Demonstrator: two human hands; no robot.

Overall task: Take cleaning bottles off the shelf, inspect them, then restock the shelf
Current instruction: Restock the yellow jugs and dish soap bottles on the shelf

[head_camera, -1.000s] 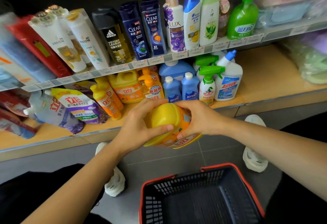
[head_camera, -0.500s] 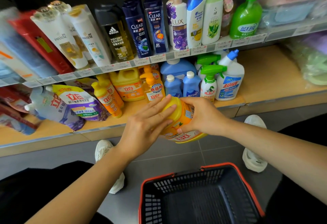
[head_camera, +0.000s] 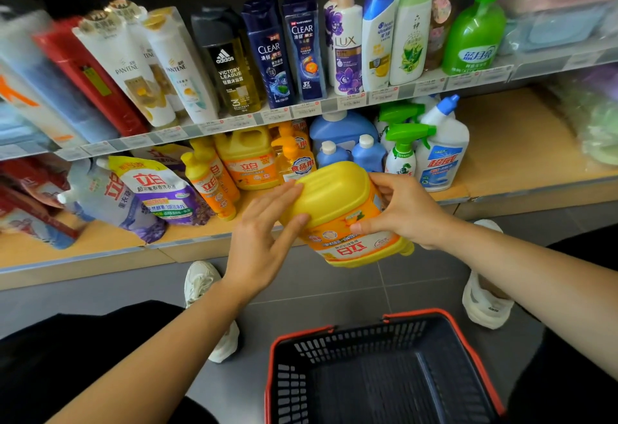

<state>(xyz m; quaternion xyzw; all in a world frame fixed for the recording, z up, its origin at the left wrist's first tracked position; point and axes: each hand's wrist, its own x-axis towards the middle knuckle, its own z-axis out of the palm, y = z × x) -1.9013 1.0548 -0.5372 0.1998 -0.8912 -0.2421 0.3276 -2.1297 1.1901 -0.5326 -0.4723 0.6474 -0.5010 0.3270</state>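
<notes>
Since the frame 1.0 s ago the yellow jug (head_camera: 341,213) has swung upward toward the lower shelf (head_camera: 521,169), and the left hand (head_camera: 264,239) has gone from a wrapped grip to flat, spread fingers resting on the jug's left side. The right hand (head_camera: 401,213) grips the jug's right side, thumb on the label, fingers curled behind. Jug is airborne, inverted with its label upside down, just in front of the shelf edge and above the basket (head_camera: 378,366) on the floor.
</notes>
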